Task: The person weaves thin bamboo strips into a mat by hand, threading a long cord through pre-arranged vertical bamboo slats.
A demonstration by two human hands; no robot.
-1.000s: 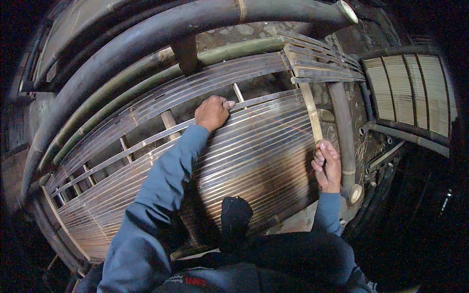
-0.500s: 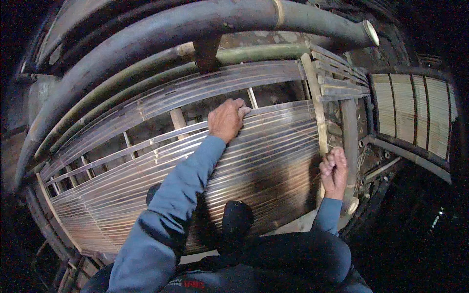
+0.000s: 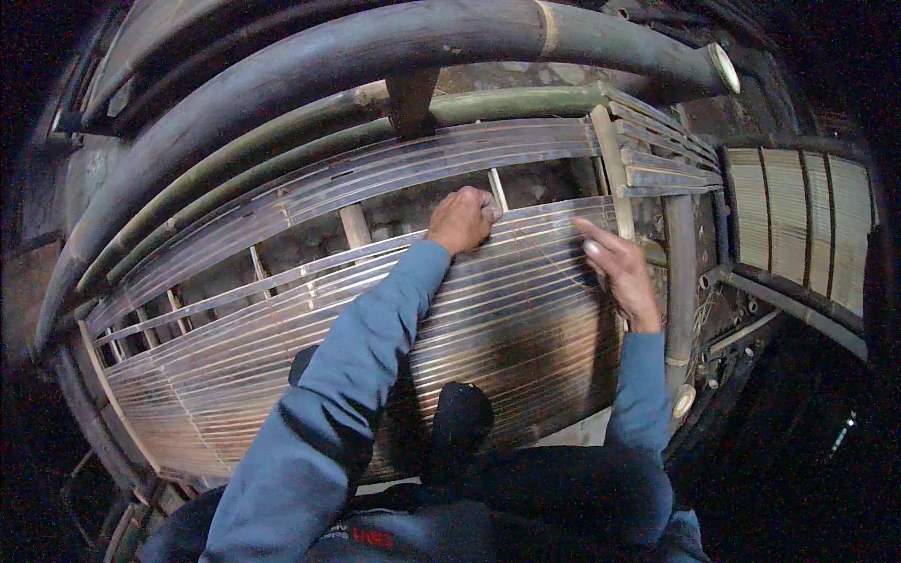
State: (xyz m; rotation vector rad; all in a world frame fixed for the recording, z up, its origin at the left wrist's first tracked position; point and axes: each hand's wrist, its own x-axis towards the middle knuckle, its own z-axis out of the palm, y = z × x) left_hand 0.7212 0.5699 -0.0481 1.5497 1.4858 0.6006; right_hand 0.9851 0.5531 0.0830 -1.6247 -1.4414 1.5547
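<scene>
My left hand [image 3: 464,221] is closed at the upper edge of a slatted bamboo panel [image 3: 282,375]. Its fingers pinch at the end of a pale upright strip [image 3: 498,190], where the top slat passes; the exact grip is hidden by the knuckles. Over the panel's right end, my right hand [image 3: 621,272] hovers with the index finger stretched toward the left hand and the other fingers loosely bent. A thin light strand [image 3: 556,266] slants from near the left hand down to below the right fingers; no grip on it shows.
A thick bamboo pole [image 3: 328,70] curves across the far side, with a greenish pole [image 3: 516,105] below it. Further slats [image 3: 671,169] join the frame at right. Beyond stands another slatted panel [image 3: 798,216]. My dark-clad knee [image 3: 463,413] is over the near slats.
My right hand has moved up and left from the frame's right edge over the slats, and its index finger has straightened. My left hand keeps its place at the top slat.
</scene>
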